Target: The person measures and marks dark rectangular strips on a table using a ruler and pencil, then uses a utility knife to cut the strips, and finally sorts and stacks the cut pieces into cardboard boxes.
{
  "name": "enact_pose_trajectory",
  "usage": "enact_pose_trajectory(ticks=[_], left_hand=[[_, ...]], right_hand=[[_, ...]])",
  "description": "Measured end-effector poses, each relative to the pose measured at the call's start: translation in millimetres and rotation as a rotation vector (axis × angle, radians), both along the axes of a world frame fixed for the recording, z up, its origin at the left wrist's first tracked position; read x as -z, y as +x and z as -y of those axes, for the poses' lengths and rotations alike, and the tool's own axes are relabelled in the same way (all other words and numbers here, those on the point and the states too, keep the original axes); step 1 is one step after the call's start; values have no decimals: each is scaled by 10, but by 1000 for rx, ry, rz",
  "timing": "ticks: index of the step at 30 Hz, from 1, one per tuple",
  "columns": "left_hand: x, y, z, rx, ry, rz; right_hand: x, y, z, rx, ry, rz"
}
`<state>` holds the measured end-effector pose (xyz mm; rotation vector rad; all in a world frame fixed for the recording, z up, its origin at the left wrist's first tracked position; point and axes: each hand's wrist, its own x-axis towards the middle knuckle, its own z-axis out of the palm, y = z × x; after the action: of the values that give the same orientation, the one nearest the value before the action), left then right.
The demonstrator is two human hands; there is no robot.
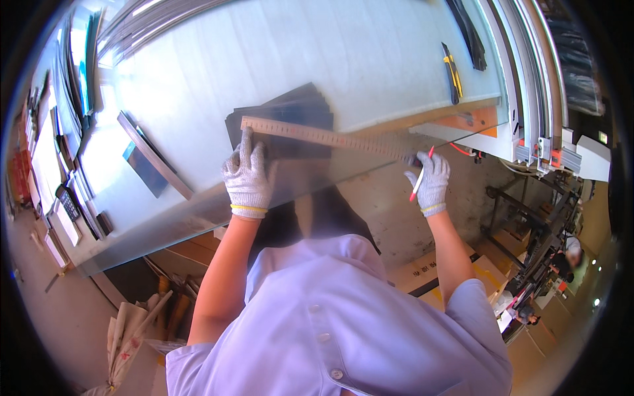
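Observation:
A long pale ruler (pixel 323 136) slants across a fanned stack of dark rectangular sheets (pixel 290 105) by the near edge of the glass-topped table. My left hand (pixel 247 175), in a grey knit glove, lays its outstretched fingers on the ruler's left end and the sheets. At the ruler's other end is my right hand (pixel 433 181), gloved alike, with a red-and-white pen (pixel 422 173) between its closed fingers. The fingertips there meet the ruler's dark end; whether they also grip it I cannot tell.
A yellow-and-black utility knife (pixel 452 72) lies far right on the table (pixel 370 59). Metal rails (pixel 535 79) border the right side. Strips and a small panel (pixel 146 165) lie at left, near a calculator (pixel 68 201). Rolled sheets (pixel 129 333) stand below left; cardboard boxes (pixel 422 270) below right.

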<state>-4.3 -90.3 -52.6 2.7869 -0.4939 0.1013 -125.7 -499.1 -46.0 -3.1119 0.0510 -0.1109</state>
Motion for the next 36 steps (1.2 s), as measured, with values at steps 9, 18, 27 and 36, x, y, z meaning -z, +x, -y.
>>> enact_pose_trajectory(ticks=[9,18,27,36], left_hand=[[-36,386,91,-20,-57,16],[-53,32,92,111,-33,-132],[-105,38,78,88,-21,-130],[-139,68,97,79,-51,-115]], right_hand=[[-145,466,-832,-75,386,102],[5,739,-432,99,883,31],[-41,1025,-421,-62,562,105],[-59,1085,-447,-103,454,125]])
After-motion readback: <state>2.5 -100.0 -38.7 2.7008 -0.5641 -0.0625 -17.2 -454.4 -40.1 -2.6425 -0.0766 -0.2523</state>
